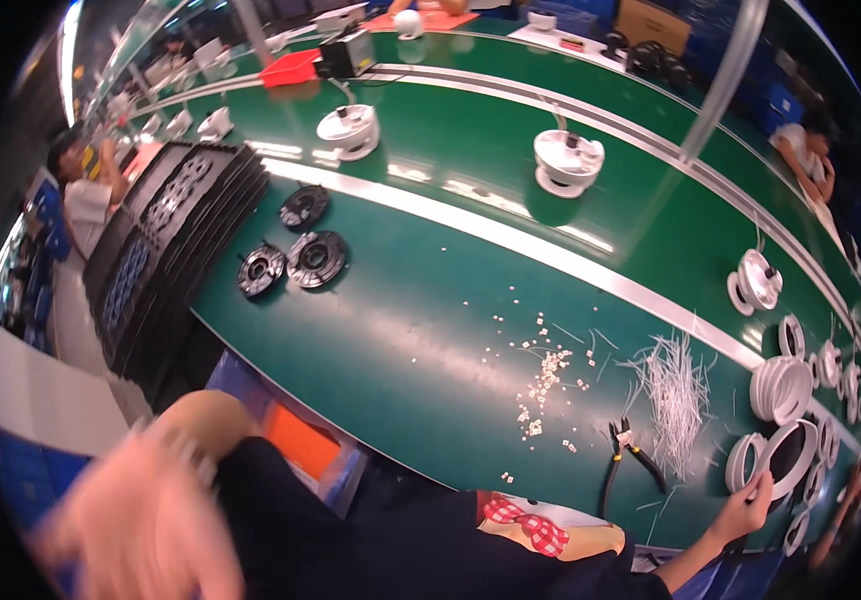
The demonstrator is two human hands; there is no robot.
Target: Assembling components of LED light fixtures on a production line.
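My left hand is raised at the lower left, away from the table. It is smeared by motion, but its fingers look stretched apart and nothing shows in them. At the right end of the table, my right hand pinches the lower rim of a white plastic ring. A second white ring stands beside it, and a stack of white round covers is just beyond. Left of that hand lie cutting pliers with black-and-yellow handles, spread apart, next to a pile of thin white strips.
Small pale pieces are scattered mid-table. Three black round parts lie at the left, near stacked black trays. Beyond a metal rail, a green conveyor carries white round assemblies. Other people sit along the line.
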